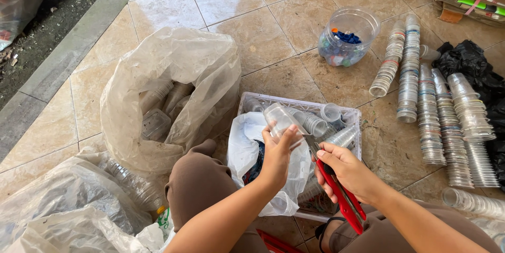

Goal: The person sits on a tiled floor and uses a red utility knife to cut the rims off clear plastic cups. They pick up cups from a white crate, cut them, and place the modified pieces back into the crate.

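While the left hand (277,155) grips a clear plastic cup (280,120) at frame centre, above the white crate (353,117), the right hand (344,171) is clenched round a red cutter (343,197). Step looks like trimming; next needs blade tip steady w/ the cup rim.

cup: clear plastic cup (280,118), empty, tilted on its side with the open mouth turned down toward the person; gripped at the rim end by the left hand (277,154), above the white crate.

cutter: utility knife (339,192) with a red handle and a dark blade end, lying slantwise in the right hand (347,171), blade end up beside the cup's rim.
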